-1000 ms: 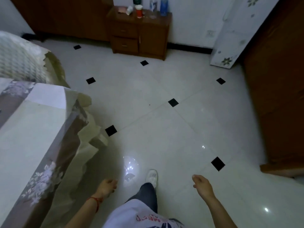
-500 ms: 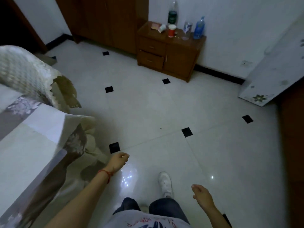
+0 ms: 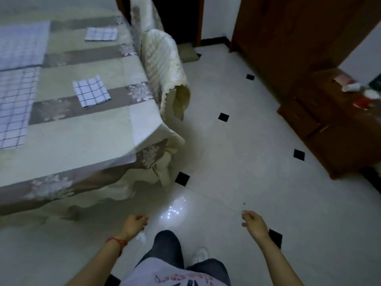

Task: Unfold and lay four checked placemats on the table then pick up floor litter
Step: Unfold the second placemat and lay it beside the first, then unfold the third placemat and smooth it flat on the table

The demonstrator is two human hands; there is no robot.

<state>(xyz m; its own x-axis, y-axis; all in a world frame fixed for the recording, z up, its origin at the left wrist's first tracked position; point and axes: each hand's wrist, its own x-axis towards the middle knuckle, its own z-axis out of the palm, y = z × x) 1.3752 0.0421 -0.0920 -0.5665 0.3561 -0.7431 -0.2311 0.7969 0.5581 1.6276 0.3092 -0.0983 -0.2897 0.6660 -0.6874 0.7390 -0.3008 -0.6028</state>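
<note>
Pale tiled floor (image 3: 237, 162) beside the desk (image 3: 86, 141), where checked placemats (image 3: 91, 93) lie flat. Small dark speck (image 3: 244, 203), likely litter, sits just ahead of the right hand (image 3: 254, 222), the nearer one; its fingers loosely curled, empty. Left hand (image 3: 135, 223) half-closed, empty, held low.

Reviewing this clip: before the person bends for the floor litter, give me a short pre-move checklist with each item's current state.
1. Four placemats unfolded: not ok. Near folded placemat and far folded placemat still lie folded on the table; two checked cloths at the left edge look spread.
2. Left hand free: cannot tell, fingers curled.
3. Right hand free: cannot tell, fingers curled.
4. Litter located: ok, a small dark speck on the floor just ahead of the right hand.
5. Floor path free: ok.
</note>
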